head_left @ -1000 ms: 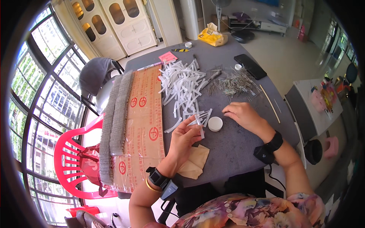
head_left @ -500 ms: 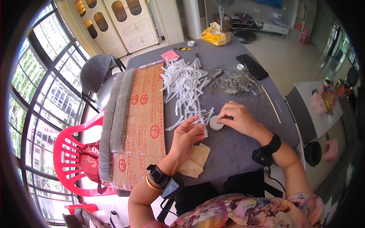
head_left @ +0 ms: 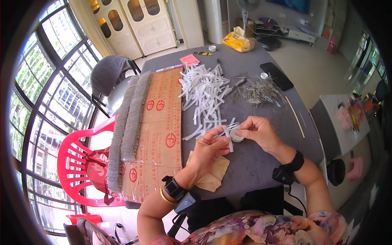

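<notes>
Between the thumb and fingers of my left hand (head_left: pixel 209 151) is a short, narrow white strip (head_left: pixel 229 139). My right hand (head_left: pixel 261 132) has its thumb and forefinger pinched together close to that strip; whatever they hold is too small to make out. Under the right fingertips a small round white dish (head_left: pixel 237 139) stands on the table, partly hidden. A heap of similar white strips (head_left: pixel 204 90) lies beyond both hands. To its right is a loose pile of thin metal needle-like pins (head_left: pixel 260 93). A folded tan cloth (head_left: pixel 214 174) rests beside my left wrist.
Left on the grey table (head_left: pixel 261 163) lies a brown printed cardboard sheet (head_left: pixel 163 126) carrying two long grey ribbed rolls (head_left: pixel 134 118). A thin wooden stick (head_left: pixel 295 117), a black phone (head_left: pixel 277 76) and a yellow bag (head_left: pixel 238 40) lie right and far. A red chair (head_left: pixel 77 163) stands left.
My right hand has moved from over the round dish toward the left hand, its pinch now next to the strip. The left hand still holds the strip. The whole view has shifted slightly.
</notes>
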The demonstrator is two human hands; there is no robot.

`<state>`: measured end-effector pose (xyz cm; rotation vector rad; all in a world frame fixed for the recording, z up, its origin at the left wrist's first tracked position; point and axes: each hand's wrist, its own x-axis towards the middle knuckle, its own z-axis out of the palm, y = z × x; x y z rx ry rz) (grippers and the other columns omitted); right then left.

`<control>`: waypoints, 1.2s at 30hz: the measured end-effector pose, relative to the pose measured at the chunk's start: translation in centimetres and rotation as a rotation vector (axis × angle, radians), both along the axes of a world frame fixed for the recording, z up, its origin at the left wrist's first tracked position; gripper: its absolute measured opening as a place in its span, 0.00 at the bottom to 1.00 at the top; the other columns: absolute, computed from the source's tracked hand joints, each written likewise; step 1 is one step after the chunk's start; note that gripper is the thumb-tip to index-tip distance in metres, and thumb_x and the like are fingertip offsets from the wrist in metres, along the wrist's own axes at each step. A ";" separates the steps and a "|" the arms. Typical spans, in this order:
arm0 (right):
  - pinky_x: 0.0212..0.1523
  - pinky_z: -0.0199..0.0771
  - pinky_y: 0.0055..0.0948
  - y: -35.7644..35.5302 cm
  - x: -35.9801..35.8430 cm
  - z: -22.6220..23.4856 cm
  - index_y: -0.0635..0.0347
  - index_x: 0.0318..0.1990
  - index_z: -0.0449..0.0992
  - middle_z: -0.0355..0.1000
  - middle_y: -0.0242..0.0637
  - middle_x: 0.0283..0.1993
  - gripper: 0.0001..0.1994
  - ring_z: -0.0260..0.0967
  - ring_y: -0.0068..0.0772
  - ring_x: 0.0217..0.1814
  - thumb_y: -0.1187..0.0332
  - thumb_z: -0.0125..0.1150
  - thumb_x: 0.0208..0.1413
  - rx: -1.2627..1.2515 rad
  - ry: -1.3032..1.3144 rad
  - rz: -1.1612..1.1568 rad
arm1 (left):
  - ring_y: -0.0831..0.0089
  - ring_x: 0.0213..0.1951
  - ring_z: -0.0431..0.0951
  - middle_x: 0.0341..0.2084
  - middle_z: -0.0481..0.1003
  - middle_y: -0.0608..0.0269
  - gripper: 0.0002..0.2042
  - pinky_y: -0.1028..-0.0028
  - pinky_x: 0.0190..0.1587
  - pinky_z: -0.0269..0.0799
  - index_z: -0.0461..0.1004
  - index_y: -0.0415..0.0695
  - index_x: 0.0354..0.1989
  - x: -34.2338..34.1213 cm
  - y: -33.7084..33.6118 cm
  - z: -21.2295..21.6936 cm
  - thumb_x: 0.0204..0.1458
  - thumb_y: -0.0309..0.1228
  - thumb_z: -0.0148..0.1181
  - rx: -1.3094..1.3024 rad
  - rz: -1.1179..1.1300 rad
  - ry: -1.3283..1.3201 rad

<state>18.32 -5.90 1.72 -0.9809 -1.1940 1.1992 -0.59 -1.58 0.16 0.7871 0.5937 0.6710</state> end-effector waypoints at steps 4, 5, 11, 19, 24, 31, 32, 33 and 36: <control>0.34 0.72 0.17 0.1 -0.4 -0.2 0.66 0.29 0.71 0.72 0.35 0.31 0.02 0.69 0.17 0.32 0.78 0.58 0.48 0.058 -0.037 -0.043 | 0.78 0.30 0.75 0.31 0.75 0.61 0.18 0.80 0.34 0.74 0.64 0.42 0.50 0.1 -0.1 -0.1 0.48 0.24 0.57 -0.008 -0.010 -0.004; 0.34 0.72 0.17 0.1 -0.4 -0.4 0.66 0.29 0.71 0.72 0.35 0.31 0.02 0.69 0.17 0.32 0.78 0.58 0.48 0.059 -0.037 -0.041 | 0.78 0.30 0.75 0.31 0.75 0.61 0.18 0.80 0.34 0.74 0.64 0.42 0.50 0.0 0.0 -0.2 0.48 0.24 0.57 -0.007 -0.008 -0.004; 0.32 0.71 0.16 0.2 -0.4 -0.6 0.66 0.28 0.71 0.72 0.34 0.29 0.03 0.69 0.16 0.31 0.77 0.59 0.47 0.099 -0.029 -0.085 | 0.73 0.33 0.76 0.33 0.75 0.58 0.17 0.79 0.34 0.75 0.65 0.44 0.49 0.0 -0.1 0.0 0.49 0.22 0.54 -0.021 -0.006 -0.022; 0.32 0.71 0.16 0.4 0.1 -0.7 0.65 0.27 0.71 0.72 0.34 0.29 0.03 0.69 0.16 0.31 0.77 0.59 0.47 0.060 -0.069 -0.030 | 0.77 0.31 0.75 0.31 0.75 0.61 0.18 0.79 0.34 0.74 0.66 0.42 0.49 0.1 -0.4 0.4 0.48 0.23 0.56 0.002 0.046 -0.010; 0.31 0.69 0.15 0.1 -0.5 -0.7 0.65 0.26 0.72 0.72 0.32 0.29 0.03 0.67 0.14 0.29 0.76 0.59 0.48 0.062 -0.030 -0.026 | 0.76 0.31 0.76 0.32 0.75 0.60 0.18 0.80 0.34 0.74 0.66 0.42 0.49 0.0 -0.5 -0.1 0.48 0.23 0.55 0.167 0.097 0.107; 0.29 0.66 0.14 0.1 -0.6 -0.7 0.64 0.26 0.71 0.71 0.31 0.28 0.03 0.64 0.13 0.28 0.76 0.59 0.47 0.085 -0.015 -0.052 | 0.77 0.30 0.75 0.30 0.75 0.63 0.15 0.79 0.32 0.75 0.70 0.42 0.46 0.6 -0.6 0.3 0.47 0.22 0.56 0.040 0.121 -0.028; 0.28 0.66 0.14 0.0 -0.5 -0.6 0.64 0.26 0.71 0.71 0.31 0.28 0.03 0.64 0.13 0.28 0.77 0.59 0.47 0.070 -0.029 -0.063 | 0.77 0.30 0.75 0.30 0.75 0.63 0.15 0.79 0.32 0.75 0.70 0.42 0.46 0.6 -0.6 0.3 0.47 0.22 0.56 0.040 0.112 -0.024; 0.28 0.66 0.14 0.3 -0.6 -0.6 0.64 0.26 0.71 0.71 0.31 0.28 0.03 0.64 0.13 0.28 0.77 0.59 0.47 0.069 -0.025 -0.074 | 0.77 0.30 0.75 0.29 0.75 0.64 0.15 0.79 0.32 0.74 0.70 0.42 0.45 0.5 -0.6 0.2 0.47 0.22 0.56 0.166 0.147 0.053; 0.29 0.66 0.15 0.0 -0.4 -1.4 0.64 0.27 0.71 0.70 0.29 0.26 0.03 0.64 0.13 0.29 0.76 0.59 0.47 0.018 0.029 0.013 | 0.78 0.29 0.75 0.28 0.75 0.65 0.14 0.79 0.31 0.74 0.71 0.42 0.45 0.5 -0.6 -0.1 0.47 0.22 0.56 0.359 0.124 0.170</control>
